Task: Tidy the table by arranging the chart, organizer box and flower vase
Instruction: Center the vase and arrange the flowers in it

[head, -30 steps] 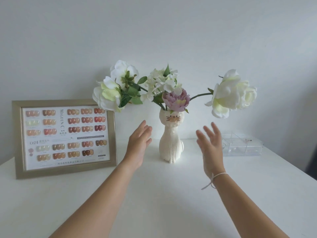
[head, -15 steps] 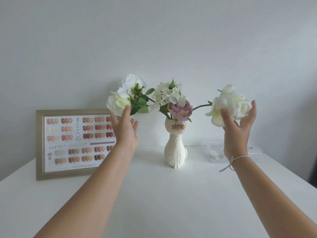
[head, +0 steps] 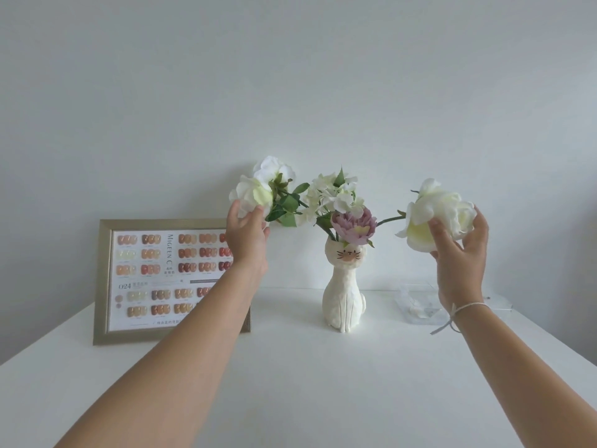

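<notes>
The left hand [head: 247, 240] is raised with its fingers cupped loosely under a white flower [head: 250, 195] on the left of the bunch; the fingertips touch the petals, but whether they pinch it I cannot tell. The right hand [head: 460, 260] is spread half open around a large white rose [head: 433, 215] at the end of a long stem, thumb on the near petals and fingers curled behind the bloom. A thin string bracelet [head: 458, 313] sits on the right wrist.

Between the two hands stands the flower vase [head: 344, 295], a white cat shape, upright near the back of the white table [head: 290, 383], at about 12 o'clock from the person. The chart [head: 161, 279], in a pale frame, stands at about 10 o'clock, partly hidden by the left forearm. The organizer box [head: 420, 302], clear plastic, lies at about 2 o'clock, behind the right wrist.
</notes>
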A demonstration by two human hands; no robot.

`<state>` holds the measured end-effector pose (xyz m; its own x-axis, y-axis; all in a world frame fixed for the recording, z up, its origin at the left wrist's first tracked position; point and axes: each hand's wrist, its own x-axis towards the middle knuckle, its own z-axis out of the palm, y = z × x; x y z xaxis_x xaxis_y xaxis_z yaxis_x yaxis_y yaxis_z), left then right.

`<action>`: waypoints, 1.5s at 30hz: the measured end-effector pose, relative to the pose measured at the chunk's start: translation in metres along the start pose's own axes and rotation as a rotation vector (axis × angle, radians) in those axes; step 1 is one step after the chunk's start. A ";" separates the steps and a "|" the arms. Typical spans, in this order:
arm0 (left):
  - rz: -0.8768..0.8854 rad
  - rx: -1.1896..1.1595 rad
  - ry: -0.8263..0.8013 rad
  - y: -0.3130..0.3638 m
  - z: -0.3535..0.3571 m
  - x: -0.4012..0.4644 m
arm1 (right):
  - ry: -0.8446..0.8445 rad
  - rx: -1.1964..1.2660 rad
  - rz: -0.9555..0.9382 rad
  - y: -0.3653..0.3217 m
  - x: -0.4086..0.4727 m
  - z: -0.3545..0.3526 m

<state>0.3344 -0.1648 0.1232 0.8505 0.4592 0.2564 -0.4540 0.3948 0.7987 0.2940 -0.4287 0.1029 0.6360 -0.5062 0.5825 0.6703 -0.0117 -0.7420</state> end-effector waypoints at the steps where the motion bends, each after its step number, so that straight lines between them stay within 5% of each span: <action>1: -0.002 0.013 -0.014 0.001 0.002 0.001 | -0.009 -0.012 0.001 -0.001 0.001 0.001; 11: -0.011 0.231 -0.249 -0.003 0.017 0.006 | -0.037 -0.181 0.011 -0.001 0.017 0.013; 20: 0.226 0.600 -0.284 -0.014 0.021 -0.002 | -0.128 -0.406 0.034 0.011 0.029 0.022; 37: 0.295 0.575 -0.427 -0.034 -0.001 -0.030 | -0.111 -0.367 0.154 0.017 0.046 0.037; 45: 0.413 0.562 -0.327 -0.028 -0.010 -0.020 | -0.099 -0.351 0.134 0.014 0.045 0.027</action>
<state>0.3276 -0.1768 0.0904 0.7159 0.1888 0.6722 -0.6232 -0.2614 0.7371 0.3427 -0.4280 0.1274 0.7541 -0.4379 0.4895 0.4181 -0.2546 -0.8720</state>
